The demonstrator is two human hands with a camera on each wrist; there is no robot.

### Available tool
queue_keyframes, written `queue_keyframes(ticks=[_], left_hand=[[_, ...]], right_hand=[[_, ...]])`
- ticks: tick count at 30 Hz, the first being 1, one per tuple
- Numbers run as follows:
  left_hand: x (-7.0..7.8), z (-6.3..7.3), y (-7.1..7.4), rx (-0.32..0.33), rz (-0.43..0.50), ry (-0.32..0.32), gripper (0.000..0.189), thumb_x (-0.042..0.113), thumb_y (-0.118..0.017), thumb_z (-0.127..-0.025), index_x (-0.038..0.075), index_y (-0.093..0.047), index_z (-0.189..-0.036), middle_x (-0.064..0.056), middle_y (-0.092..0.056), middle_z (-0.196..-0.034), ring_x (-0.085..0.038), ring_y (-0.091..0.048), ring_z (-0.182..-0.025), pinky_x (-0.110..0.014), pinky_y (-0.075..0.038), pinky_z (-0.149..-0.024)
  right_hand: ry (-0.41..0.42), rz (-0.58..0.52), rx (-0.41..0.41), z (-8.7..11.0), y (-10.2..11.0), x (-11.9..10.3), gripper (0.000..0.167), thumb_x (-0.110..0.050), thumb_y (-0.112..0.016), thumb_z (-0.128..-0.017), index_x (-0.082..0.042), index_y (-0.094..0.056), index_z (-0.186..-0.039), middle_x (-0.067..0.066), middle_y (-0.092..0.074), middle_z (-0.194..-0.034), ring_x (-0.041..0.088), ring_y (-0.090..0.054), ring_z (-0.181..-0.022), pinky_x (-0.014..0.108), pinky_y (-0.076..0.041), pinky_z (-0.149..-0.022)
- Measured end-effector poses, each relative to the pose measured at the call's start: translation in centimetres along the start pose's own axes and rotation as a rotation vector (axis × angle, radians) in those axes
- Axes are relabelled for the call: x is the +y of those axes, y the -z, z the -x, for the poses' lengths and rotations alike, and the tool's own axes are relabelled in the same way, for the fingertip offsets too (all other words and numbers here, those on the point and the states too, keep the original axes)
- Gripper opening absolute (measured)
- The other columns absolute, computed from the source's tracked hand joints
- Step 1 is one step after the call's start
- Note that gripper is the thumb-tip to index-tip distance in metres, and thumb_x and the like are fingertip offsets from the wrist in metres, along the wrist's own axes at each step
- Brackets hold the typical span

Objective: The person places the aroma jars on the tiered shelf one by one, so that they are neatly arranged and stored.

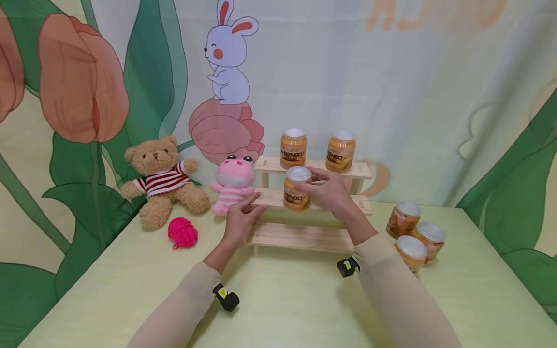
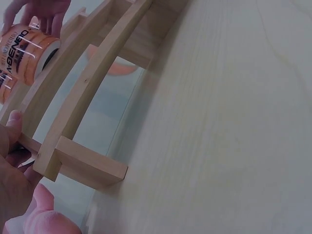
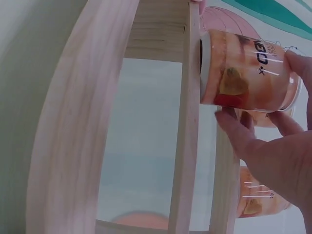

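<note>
A three-tier wooden shelf (image 1: 300, 237) stands on the table. My right hand (image 1: 326, 191) grips an orange-labelled can (image 1: 297, 195) with a silver lid, upright at the front of the middle tier. In the right wrist view, the thumb and fingers curl round that can (image 3: 248, 73), its base close to the board; whether it touches is hard to tell. My left hand (image 1: 241, 220) holds the left end of the middle tier. Seen from the left wrist, the thumb lies above the board (image 2: 29, 144) and the fingers below it. Two similar cans (image 1: 293, 150) stand on the top tier.
Three more cans (image 1: 411, 251) are grouped on the table at the right. Left of the shelf sit a pink plush toy (image 1: 235, 176), a teddy bear (image 1: 161, 179) in a striped shirt and a ball of pink yarn (image 1: 183, 233). A printed curtain (image 1: 413, 96) hangs behind.
</note>
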State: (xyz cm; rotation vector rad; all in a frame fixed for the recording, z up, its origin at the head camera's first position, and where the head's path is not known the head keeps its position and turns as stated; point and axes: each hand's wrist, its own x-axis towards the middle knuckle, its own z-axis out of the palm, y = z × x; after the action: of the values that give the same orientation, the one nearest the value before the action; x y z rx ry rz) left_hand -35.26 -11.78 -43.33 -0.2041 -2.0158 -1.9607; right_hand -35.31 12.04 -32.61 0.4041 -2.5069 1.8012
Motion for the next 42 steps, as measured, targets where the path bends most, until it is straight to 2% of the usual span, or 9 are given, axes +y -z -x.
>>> queue_keyframes(ticks=[3, 6, 10, 14, 23, 33, 38, 42], left_hand=[[0.1, -0.1, 0.0, 0.007, -0.007, 0.001, 0.043, 0.01, -0.077, -0.089, 0.004, -0.066, -0.131, -0.014, -0.074, -0.089, -0.013, -0.054, -0.06, -0.017, -0.037, -0.048], [0.2, 0.0, -0.1, 0.004, -0.006, 0.006, 0.044, 0.009, -0.076, -0.089, 0.004, -0.066, -0.131, -0.015, -0.073, -0.09, -0.013, -0.054, -0.06, -0.017, -0.037, -0.047], [0.2, 0.1, -0.2, -0.001, 0.011, 0.028, 0.043, 0.009, -0.076, -0.09, 0.005, -0.065, -0.132, -0.018, -0.073, -0.092, -0.012, -0.053, -0.059, -0.016, -0.037, -0.046], [0.2, 0.1, -0.4, 0.003, 0.023, 0.043, 0.044, 0.009, -0.076, -0.09, 0.006, -0.065, -0.132, -0.016, -0.074, -0.092, -0.01, -0.052, -0.057, -0.016, -0.036, -0.045], [0.2, 0.3, -0.3, 0.012, 0.02, 0.064, 0.044, 0.01, -0.076, -0.089, 0.006, -0.065, -0.132, -0.011, -0.073, -0.087, -0.01, -0.049, -0.055, -0.016, -0.034, -0.045], [0.5, -0.1, -0.5, -0.001, 0.025, 0.034, 0.045, 0.01, -0.076, -0.09, 0.006, -0.065, -0.133, -0.014, -0.073, -0.089, -0.01, -0.048, -0.055, -0.016, -0.034, -0.046], [0.5, 0.0, -0.4, 0.01, 0.019, 0.051, 0.045, 0.01, -0.076, -0.09, 0.006, -0.065, -0.133, -0.011, -0.072, -0.087, -0.011, -0.05, -0.058, -0.015, -0.035, -0.046], [0.4, 0.2, -0.3, 0.011, 0.003, 0.064, 0.045, 0.011, -0.076, -0.09, 0.006, -0.065, -0.133, -0.01, -0.072, -0.087, -0.012, -0.051, -0.059, -0.016, -0.036, -0.047]], right_hand=[[0.017, -0.003, 0.011, -0.1, -0.1, -0.1, 0.07, -0.032, -0.084, -0.083, -0.01, -0.056, -0.142, 0.011, -0.061, -0.126, 0.027, -0.057, -0.116, 0.044, -0.05, -0.093], [0.02, -0.042, 0.029, -0.3, -0.4, 0.0, 0.062, -0.027, -0.083, -0.084, -0.005, -0.058, -0.136, 0.013, -0.061, -0.125, 0.028, -0.059, -0.114, 0.043, -0.05, -0.095], [0.008, -0.051, 0.048, -0.7, -0.5, 0.2, 0.056, -0.025, -0.083, -0.084, -0.005, -0.059, -0.131, 0.012, -0.062, -0.122, 0.027, -0.06, -0.112, 0.042, -0.05, -0.094], [0.032, -0.057, 0.035, -1.2, -0.4, 0.3, 0.054, -0.023, -0.082, -0.085, -0.004, -0.061, -0.13, 0.014, -0.063, -0.121, 0.028, -0.061, -0.111, 0.044, -0.05, -0.094], [0.021, -0.072, 0.0, -1.4, -0.5, 0.7, 0.062, -0.026, -0.08, -0.087, -0.007, -0.055, -0.141, 0.012, -0.061, -0.13, 0.027, -0.058, -0.12, 0.041, -0.049, -0.098], [0.052, -0.093, -0.008, -1.4, -0.1, 0.8, 0.066, -0.028, -0.077, -0.09, -0.005, -0.049, -0.146, 0.012, -0.056, -0.138, 0.028, -0.055, -0.125, 0.04, -0.047, -0.101], [0.041, -0.09, -0.008, -0.5, 1.0, 1.0, 0.073, -0.035, -0.079, -0.088, -0.006, -0.047, -0.147, 0.012, -0.055, -0.14, 0.027, -0.053, -0.127, 0.041, -0.046, -0.102], [0.058, -0.053, 0.007, 1.5, 2.8, 1.6, 0.07, -0.039, -0.077, -0.09, -0.007, -0.048, -0.146, 0.01, -0.055, -0.14, 0.027, -0.053, -0.128, 0.043, -0.046, -0.102]])
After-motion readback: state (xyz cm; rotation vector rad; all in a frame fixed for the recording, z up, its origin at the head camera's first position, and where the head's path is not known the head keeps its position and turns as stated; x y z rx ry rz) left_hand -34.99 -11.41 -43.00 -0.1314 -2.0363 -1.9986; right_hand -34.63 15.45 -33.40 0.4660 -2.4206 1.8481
